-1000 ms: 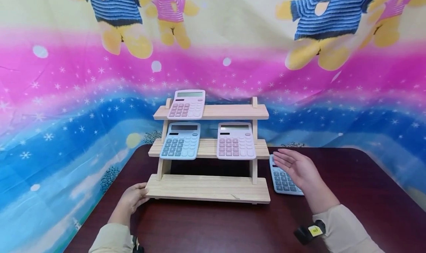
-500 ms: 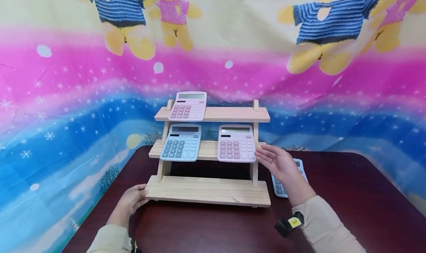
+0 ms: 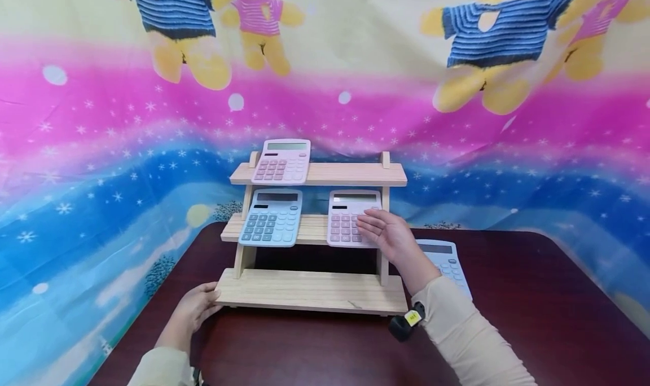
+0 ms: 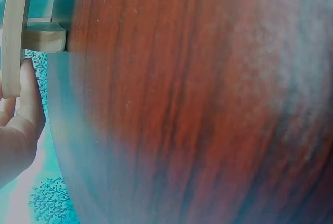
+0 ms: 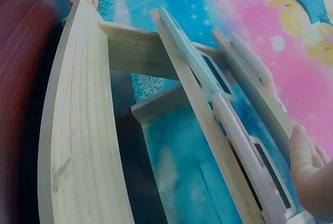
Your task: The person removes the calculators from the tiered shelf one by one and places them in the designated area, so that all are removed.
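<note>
A three-tier wooden display stand (image 3: pixel 304 291) stands on the dark red table. At the left end of its bottom board my left hand (image 3: pixel 192 310) grips the edge, and the left wrist view shows the thumb (image 4: pixel 31 91) against the board. My right hand (image 3: pixel 388 235), fingers extended and holding nothing, is in front of a pink calculator (image 3: pixel 341 223) on the middle tier, covering its lower right keys in the head view. Left of that leans a blue calculator (image 3: pixel 271 221). Another pink calculator (image 3: pixel 282 163) leans at the left of the top tier.
A second blue calculator (image 3: pixel 453 266) lies on the table (image 3: pixel 533 295) right of the stand, partly hidden by my right forearm. Behind the table hangs a printed cloth (image 3: pixel 325 109) with bears and snowflakes. A dark wrist camera (image 3: pixel 403 325) sits on my right cuff.
My right hand has moved left, from over the blue calculator on the table to in front of the pink calculator on the middle tier. My left hand keeps its grip on the bottom board.
</note>
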`<state>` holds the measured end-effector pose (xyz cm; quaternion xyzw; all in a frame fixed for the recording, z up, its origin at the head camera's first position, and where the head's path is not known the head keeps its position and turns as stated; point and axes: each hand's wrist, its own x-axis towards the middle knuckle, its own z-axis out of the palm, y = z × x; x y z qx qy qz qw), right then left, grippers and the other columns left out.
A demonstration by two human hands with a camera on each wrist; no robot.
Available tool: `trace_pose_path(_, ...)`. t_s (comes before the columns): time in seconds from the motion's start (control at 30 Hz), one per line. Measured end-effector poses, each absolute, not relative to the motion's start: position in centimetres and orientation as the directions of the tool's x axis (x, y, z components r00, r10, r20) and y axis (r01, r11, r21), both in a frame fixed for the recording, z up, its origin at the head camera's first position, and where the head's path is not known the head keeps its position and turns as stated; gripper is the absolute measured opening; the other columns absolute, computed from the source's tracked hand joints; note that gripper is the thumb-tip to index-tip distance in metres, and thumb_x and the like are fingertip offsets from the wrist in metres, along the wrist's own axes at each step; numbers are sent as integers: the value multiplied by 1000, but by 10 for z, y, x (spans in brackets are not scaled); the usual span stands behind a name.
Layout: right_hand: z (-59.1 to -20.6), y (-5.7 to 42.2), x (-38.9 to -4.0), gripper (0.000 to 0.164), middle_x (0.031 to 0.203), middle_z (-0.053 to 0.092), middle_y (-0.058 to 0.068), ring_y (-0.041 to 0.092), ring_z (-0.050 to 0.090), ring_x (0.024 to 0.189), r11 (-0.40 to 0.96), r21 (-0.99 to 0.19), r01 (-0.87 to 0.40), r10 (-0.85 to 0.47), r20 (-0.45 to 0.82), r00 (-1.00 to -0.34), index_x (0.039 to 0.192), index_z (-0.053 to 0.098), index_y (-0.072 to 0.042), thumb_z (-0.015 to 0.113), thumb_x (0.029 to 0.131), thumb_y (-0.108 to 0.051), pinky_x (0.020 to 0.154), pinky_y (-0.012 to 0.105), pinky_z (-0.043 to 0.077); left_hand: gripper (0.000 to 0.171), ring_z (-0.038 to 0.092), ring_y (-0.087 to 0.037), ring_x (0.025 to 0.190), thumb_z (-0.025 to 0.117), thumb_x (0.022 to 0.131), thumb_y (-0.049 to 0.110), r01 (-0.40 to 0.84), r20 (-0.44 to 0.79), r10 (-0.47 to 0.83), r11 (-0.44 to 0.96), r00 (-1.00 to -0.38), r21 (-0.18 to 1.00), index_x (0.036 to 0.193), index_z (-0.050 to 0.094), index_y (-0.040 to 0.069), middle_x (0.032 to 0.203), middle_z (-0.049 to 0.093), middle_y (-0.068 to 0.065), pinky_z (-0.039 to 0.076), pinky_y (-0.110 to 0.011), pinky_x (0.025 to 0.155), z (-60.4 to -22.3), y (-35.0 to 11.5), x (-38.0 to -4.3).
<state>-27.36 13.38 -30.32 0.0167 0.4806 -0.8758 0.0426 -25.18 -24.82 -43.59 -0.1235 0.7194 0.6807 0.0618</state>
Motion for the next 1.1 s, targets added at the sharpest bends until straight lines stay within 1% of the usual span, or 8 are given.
trace_pose_path(0.13,-303,124,-277,39,117,47,21,33,38,114,-547,-832,94,-55,-77,-996,125,34,9,41,91,-10,87,34,40,49,54,-15,81,43,90,4,-260,-256,-86,35,-963,965,129,21,-16,120,29,-38,48,-31,75,-435,-248,-251)
trace_pose_path(0.23,-301,117,-281,40,125,38,25,33,37,115,-547,-833,80,-56,-59,-997,127,33,9,40,92,-10,87,34,41,50,54,-15,81,44,89,4,-257,-253,-80,38,-964,966,129,20,-16,120,29,-38,48,-31,74,-435,-249,-251)
trace_pose_path(0.33,-298,111,-286,40,128,34,27,34,36,115,-549,-834,58,-51,-36,-998,127,33,9,39,92,-10,86,33,41,51,54,-15,81,44,90,5,-256,-252,-78,39,-965,966,129,20,-16,121,28,-38,48,-30,74,-435,-249,-252)
trace_pose_path(0.57,-294,94,-297,39,124,38,29,33,44,109,-548,-835,56,-41,-41,-998,124,37,11,43,90,-8,86,35,41,50,54,-15,82,43,90,5,-270,-265,-84,50,-960,962,130,20,-15,122,28,-38,48,-28,73,-435,-249,-253)
trace_pose_path(0.73,-293,82,-304,41,122,39,31,27,55,93,-543,-837,66,-48,-48,-998,124,35,12,44,89,-7,87,36,40,51,53,-15,83,42,90,6,-273,-270,-73,37,-960,961,130,18,-14,123,26,-37,48,-27,74,-436,-250,-251)
trace_pose_path(0.83,-290,76,-308,39,121,41,30,24,57,86,-536,-841,71,-57,-48,-997,123,37,11,45,89,-7,85,35,42,51,53,-15,83,43,90,6,-271,-268,-75,33,-961,962,130,18,-14,123,25,-38,48,-28,74,-437,-251,-251)
trace_pose_path(1.0,-285,69,-312,39,119,44,29,31,50,102,-518,-853,70,-70,-39,-997,123,38,10,47,88,-6,84,33,43,51,53,-15,83,43,90,5,-276,-273,-77,23,-959,961,130,18,-14,123,26,-38,48,-28,74,-438,-251,-253)
trace_pose_path(1.1,-282,64,-315,40,116,47,26,31,49,103,-503,-860,80,-63,-56,-996,122,39,7,51,86,-7,82,32,44,50,54,-14,82,42,90,4,-274,-271,-76,22,-959,962,130,19,-14,123,27,-38,48,-28,74,-437,-250,-254)
